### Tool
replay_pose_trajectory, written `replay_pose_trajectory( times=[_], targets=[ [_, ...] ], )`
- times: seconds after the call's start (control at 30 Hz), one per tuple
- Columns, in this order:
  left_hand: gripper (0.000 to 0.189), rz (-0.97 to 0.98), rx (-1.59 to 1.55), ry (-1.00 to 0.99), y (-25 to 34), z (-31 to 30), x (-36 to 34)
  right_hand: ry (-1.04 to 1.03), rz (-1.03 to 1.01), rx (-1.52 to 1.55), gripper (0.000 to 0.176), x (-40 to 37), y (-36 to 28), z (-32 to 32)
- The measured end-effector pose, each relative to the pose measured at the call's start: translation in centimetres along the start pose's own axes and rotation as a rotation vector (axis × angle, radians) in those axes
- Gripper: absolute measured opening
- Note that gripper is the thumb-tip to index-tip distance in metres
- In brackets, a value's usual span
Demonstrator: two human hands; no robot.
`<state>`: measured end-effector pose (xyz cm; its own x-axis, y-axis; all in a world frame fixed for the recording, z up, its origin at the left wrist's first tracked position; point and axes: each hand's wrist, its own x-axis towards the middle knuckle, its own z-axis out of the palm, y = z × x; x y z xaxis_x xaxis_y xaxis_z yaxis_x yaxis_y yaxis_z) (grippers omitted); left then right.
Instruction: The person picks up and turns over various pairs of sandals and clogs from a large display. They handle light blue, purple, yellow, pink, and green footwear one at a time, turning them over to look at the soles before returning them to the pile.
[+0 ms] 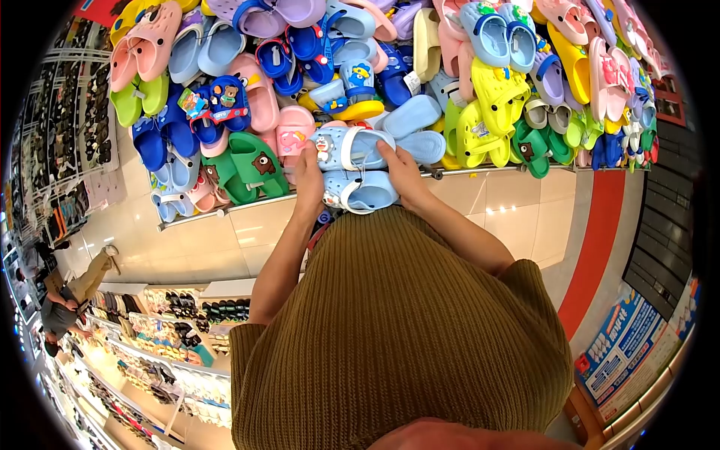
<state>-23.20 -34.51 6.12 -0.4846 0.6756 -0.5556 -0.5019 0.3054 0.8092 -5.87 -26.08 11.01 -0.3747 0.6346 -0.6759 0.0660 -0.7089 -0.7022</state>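
A pair of light blue clogs (363, 190) with white heel straps and a cartoon-character charm is between my hands, close in front of my chest. My left hand (308, 176) is closed on the toe end of the upper clog. The heel end is gripped by my right hand (402, 171), its thumb on the rim. Just beyond, light blue slides (412, 115) lie on the heap. Green slides with a bear face (251, 166) and pink slides (294, 129) lie beside my left hand.
A display rack heaped with colourful clogs and slides runs across the front, its metal edge (217, 213) facing me. Yellow clogs (500, 94) lie to the right. Shoe shelves (161, 349) stand behind on the left, with a person (64, 304) near them. A blue-and-white sign (624, 341) is at lower right.
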Motion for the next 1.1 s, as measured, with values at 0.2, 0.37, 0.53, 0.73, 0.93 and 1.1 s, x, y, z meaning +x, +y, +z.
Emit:
replay_pose_trajectory(
  times=[0.2, 0.37, 0.53, 0.73, 0.93, 1.1],
  targets=[
    [0.062, -0.055, -0.212, 0.041, 0.7, 1.0, 0.2, -0.100, -0.385, -0.595, 0.053, -2.5, -1.5, -0.3],
    [0.066, -0.138, -0.302, 0.014, 0.2, 1.0, 0.0, -0.249, -0.277, -0.437, 0.037, -1.0, -0.7, -1.6],
    [0.061, -0.090, -0.212, 0.113, -0.2, 0.7, 1.3, 0.029, -0.594, -0.835, 0.060, -1.6, -1.1, -0.7],
    [0.066, 0.066, 0.155, 0.044, -0.1, 0.8, 1.1, -0.101, -1.170, -1.313, 0.051, -1.0, -2.9, -1.4],
    [0.061, -0.015, 0.089, -0.119, 1.3, 2.0, 0.8, -0.178, -1.114, -1.310, 0.041, -0.5, -3.2, -1.1],
    [0.059, -0.142, -0.174, -0.320, 2.0, 2.3, 0.2, 0.017, -1.168, -0.942, 0.041, -0.6, -3.5, -3.3]
  ],
)
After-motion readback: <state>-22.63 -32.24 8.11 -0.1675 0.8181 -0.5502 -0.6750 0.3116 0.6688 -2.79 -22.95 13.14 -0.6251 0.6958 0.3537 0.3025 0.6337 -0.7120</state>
